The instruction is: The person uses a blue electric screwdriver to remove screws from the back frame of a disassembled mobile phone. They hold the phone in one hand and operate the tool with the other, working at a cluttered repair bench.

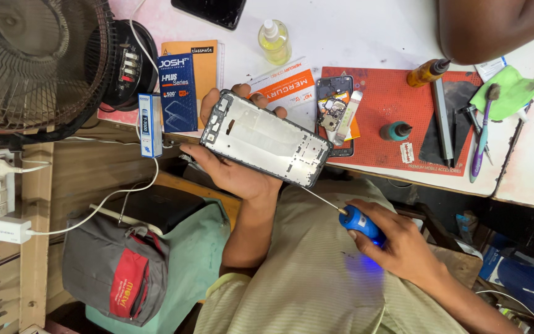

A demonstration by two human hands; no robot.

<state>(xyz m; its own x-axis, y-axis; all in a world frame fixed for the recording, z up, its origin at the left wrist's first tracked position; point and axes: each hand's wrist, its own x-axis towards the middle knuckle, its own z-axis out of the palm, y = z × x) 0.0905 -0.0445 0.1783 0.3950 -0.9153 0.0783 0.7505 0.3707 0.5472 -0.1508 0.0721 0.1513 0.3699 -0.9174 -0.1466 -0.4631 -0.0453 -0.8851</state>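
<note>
the left hand (233, 167) is closed around an opened phone frame (266, 138), cradling it from beneath, fingers curled over its far edge, above the lap at the table's edge. the right hand (397, 238) grips a blue-handled screwdriver (358, 222), whose thin shaft points toward the frame's lower corner. behind the frame lie a dark blue box (177, 93), an orange booklet (202, 62) and a white and orange packet (285, 85). a narrow white and blue box (149, 125) stands at the table edge (440, 184).
</note>
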